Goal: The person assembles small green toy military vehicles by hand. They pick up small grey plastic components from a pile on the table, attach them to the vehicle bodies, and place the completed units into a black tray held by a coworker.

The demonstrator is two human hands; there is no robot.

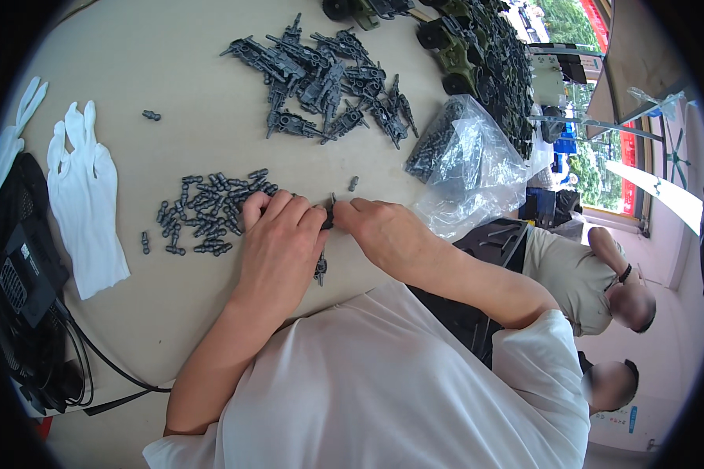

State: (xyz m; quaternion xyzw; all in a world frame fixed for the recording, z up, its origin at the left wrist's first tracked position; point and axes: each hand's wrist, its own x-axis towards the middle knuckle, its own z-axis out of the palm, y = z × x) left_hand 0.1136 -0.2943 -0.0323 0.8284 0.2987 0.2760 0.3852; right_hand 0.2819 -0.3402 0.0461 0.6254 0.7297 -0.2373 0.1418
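My left hand and my right hand meet over the table, fingers pinched on a small dark grey plastic toy gun part between them. Most of that part is hidden by the fingers; a thin tip sticks up beside the right thumb. Just under the left hand lies another dark grey toy gun piece. Left of my left hand spreads a pile of small knobbed grey plastic pegs, its right edge touching the fingers. One loose peg lies beyond my right hand.
A heap of grey toy guns lies at the back. A clear plastic bag with grey parts sits right, near green toy vehicles. White gloves and a black bag with cables are left. Two people are at the right.
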